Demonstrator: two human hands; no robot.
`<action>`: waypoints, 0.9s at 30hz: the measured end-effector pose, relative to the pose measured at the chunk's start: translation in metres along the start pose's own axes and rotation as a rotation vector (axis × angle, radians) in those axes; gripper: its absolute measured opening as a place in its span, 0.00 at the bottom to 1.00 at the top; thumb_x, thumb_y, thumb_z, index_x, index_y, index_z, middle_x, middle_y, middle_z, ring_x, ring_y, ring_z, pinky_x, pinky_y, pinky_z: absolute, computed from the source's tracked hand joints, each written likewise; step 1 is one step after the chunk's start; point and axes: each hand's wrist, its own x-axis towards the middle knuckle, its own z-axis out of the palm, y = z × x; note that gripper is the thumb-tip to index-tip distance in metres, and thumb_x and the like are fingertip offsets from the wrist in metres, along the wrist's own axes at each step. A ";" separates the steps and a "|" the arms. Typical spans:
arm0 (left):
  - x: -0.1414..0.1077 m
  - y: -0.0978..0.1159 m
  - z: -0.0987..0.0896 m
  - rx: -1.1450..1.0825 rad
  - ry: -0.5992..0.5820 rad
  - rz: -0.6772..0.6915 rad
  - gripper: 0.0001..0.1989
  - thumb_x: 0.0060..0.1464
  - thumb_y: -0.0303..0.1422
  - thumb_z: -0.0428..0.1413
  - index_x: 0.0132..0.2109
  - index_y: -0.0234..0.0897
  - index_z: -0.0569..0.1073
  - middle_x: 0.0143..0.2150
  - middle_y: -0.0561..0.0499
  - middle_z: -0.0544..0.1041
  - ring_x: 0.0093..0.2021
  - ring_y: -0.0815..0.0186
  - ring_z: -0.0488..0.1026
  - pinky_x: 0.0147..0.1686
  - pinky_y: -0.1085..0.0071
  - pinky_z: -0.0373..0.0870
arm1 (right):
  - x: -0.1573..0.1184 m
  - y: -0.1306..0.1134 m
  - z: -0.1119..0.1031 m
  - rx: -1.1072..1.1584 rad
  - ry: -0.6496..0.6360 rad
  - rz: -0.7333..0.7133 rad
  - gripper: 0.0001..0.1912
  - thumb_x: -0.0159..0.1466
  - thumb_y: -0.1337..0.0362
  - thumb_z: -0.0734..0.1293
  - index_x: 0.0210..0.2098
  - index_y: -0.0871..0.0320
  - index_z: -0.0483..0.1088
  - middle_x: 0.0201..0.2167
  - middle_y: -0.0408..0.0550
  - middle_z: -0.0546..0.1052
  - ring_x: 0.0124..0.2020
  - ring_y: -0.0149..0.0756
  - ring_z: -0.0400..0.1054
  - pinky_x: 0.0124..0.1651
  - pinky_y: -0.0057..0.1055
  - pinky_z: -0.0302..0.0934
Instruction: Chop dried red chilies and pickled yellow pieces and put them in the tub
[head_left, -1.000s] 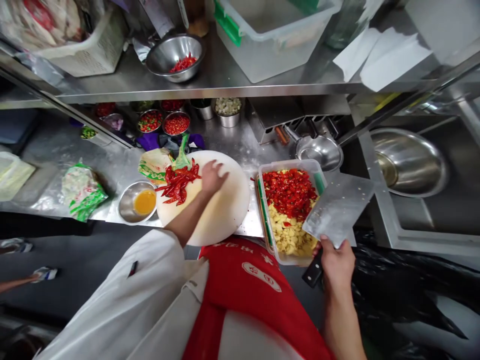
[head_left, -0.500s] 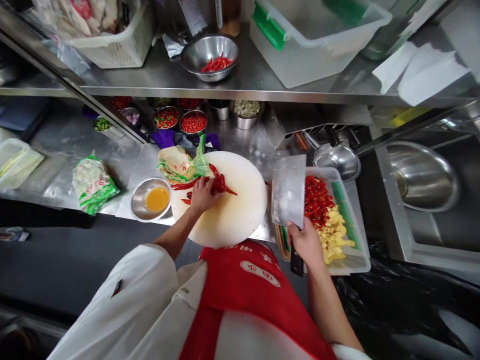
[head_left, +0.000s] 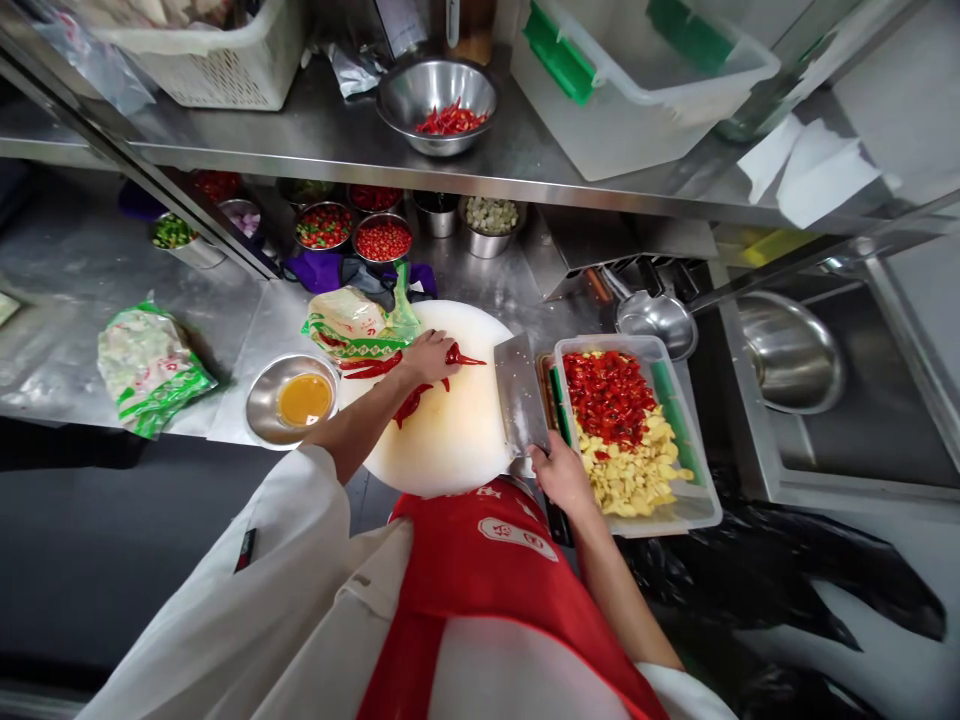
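Steel bowl [head_left: 260, 400] of orange liquid [head_left: 305, 399] at left, left hand [head_left: 431, 355] over red chillies [head_left: 411, 404] on a white board [head_left: 465, 440], its grip unclear, right hand [head_left: 561, 475] grasping a cleaver [head_left: 523, 395] at the board's right edge, plastic tub [head_left: 697, 500] beside it

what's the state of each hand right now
Left hand: over glossy red elongated chilies on the round white cutting board; whether its grip is closed cannot be told.
Right hand: closed, holding a broad, rectangular metal cleaver.
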 end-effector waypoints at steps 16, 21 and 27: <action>-0.058 -0.021 -0.007 0.012 0.249 -0.288 0.20 0.61 0.42 0.50 0.53 0.34 0.75 0.52 0.39 0.75 0.54 0.52 0.71 0.56 0.57 0.68 | 0.002 0.011 0.004 -0.148 0.001 0.071 0.10 0.67 0.60 0.59 0.43 0.57 0.66 0.23 0.43 0.73 0.25 0.36 0.69 0.29 0.28 0.54; -0.106 -0.070 0.003 0.093 0.261 -0.260 0.22 0.63 0.45 0.48 0.56 0.36 0.72 0.56 0.39 0.71 0.58 0.50 0.66 0.58 0.54 0.64 | 0.004 0.013 0.007 -0.162 -0.024 0.078 0.09 0.69 0.60 0.58 0.43 0.58 0.65 0.21 0.42 0.71 0.23 0.36 0.68 0.28 0.28 0.53; -0.142 -0.083 0.033 0.099 0.398 -0.337 0.27 0.64 0.48 0.46 0.61 0.35 0.68 0.61 0.37 0.66 0.64 0.49 0.60 0.63 0.53 0.57 | 0.005 0.012 0.006 -0.181 -0.050 0.082 0.08 0.69 0.61 0.57 0.43 0.58 0.64 0.22 0.43 0.72 0.23 0.35 0.68 0.28 0.27 0.52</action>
